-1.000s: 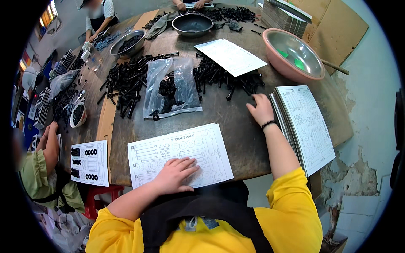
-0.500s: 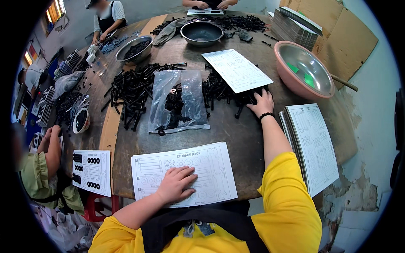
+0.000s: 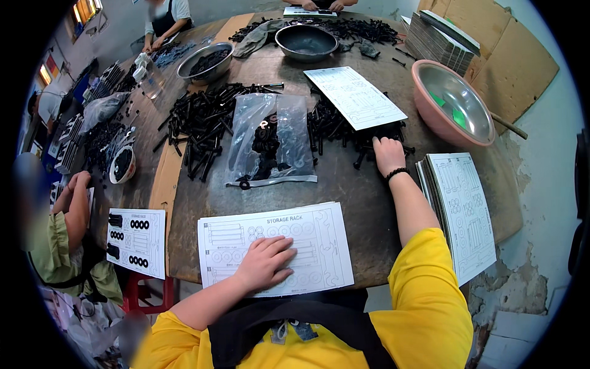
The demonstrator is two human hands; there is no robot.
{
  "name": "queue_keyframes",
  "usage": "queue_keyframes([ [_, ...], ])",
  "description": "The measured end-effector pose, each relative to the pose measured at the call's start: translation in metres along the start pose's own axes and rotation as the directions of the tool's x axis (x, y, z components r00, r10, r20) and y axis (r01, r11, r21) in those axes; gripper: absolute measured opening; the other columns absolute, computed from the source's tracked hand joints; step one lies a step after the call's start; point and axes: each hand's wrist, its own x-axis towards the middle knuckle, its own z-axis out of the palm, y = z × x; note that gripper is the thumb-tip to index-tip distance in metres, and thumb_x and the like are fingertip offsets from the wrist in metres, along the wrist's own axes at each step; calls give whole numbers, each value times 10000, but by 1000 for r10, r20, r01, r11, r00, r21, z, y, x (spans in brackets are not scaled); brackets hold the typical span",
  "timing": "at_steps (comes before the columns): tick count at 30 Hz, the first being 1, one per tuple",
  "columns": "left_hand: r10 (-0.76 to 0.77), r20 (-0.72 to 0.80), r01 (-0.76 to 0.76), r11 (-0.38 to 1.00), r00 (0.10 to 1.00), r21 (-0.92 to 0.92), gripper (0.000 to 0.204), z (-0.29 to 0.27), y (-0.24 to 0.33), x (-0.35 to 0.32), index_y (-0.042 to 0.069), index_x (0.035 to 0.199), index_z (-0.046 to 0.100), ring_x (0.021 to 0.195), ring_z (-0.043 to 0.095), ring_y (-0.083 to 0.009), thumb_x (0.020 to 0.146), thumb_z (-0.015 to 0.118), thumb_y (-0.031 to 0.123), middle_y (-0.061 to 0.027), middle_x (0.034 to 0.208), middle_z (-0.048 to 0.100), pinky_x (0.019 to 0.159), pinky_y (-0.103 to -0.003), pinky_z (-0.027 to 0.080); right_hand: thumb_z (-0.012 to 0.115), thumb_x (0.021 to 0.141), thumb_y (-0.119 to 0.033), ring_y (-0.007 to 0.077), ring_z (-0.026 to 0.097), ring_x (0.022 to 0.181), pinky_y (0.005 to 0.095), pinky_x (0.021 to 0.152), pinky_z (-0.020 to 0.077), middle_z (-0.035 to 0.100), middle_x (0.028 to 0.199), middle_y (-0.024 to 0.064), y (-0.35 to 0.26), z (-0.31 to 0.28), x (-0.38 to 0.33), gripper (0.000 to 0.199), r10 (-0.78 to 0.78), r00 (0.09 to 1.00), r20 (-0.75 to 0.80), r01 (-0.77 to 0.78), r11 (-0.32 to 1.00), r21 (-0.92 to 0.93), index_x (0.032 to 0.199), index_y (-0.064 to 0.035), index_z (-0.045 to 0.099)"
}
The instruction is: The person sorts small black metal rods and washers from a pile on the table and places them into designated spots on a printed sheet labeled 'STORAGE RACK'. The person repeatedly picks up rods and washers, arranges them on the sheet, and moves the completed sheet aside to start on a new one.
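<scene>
Left hand (image 3: 265, 263) lies flat, fingers spread, on one printed parts sheet (image 3: 276, 249) at the near edge of the round table (image 3: 362, 203). Right hand (image 3: 388, 155) reaches into a pile of black bolts (image 3: 344, 126) mid-table; whether its fingers grip anything cannot be told. One clear bag of parts (image 3: 270, 144) lies between the bolt heaps. Two grey metal bowls (image 3: 306, 42) stand near the far edge, one pink basin (image 3: 455, 101) at the right edge.

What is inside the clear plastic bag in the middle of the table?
The clear plastic bag holds a loose clump of small black parts. Their exact kind is too small to tell.
</scene>
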Motion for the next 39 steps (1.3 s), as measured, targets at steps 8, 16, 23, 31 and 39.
queue_keyframes([
  [8, 1, 4, -1, 1000, 1000, 1, 453, 1, 0, -2, 97, 1112, 562, 1165, 444, -272, 708, 667, 272, -112, 1227, 500, 952, -415, 323, 501, 762, -96, 247, 525, 875, 341, 714, 474, 513, 899, 87, -8, -25, -13, 205, -316, 940, -127, 340, 879, 335, 921, -142, 621],
  [16, 7, 48, -9, 999, 999, 46, 483, 7, -2, 6, 100, 1189, 502, 1237, 379, -257, 758, 622, 284, -108, 1301, 437, 1013, -430, 289, 490, 778, -111, 244, 519, 903, 344, 716, 485, 501, 917, 84, -5, -40, -12, 116, -385, 897, 216, 368, 923, 115, 855, -93, 574],
  [23, 104, 285, -135, 987, 953, 91, 688, -4, 16, -12, 158, 1305, 404, 1303, 272, -306, 741, 606, 495, -122, 1396, 311, 1037, -521, 212, 488, 768, -88, 239, 524, 900, 332, 706, 487, 483, 910, 86, 8, -44, -35, 100, -392, 897, 205, 378, 920, 106, 859, -84, 529],
  [31, -60, 47, 73, 940, 997, -332, 619, 12, 7, -13, 90, 1322, 366, 1232, 373, -275, 781, 626, 244, -145, 1349, 363, 1002, -440, 310, 605, 742, -66, 314, 554, 850, 353, 748, 449, 575, 900, 161, -83, -89, -36, 200, -69, 996, -51, 81, 561, 824, 926, 5, 571],
  [39, -468, -74, 223, 547, 881, -807, 698, -32, 2, -2, 45, 1364, 265, 955, 548, -187, 776, 636, 115, -147, 1227, 454, 738, -297, 497, 577, 829, -101, 73, 465, 571, 217, 496, 377, 532, 706, 5, -220, -150, -70, 97, -222, 879, 422, -477, -380, 793, 880, -32, 532],
])
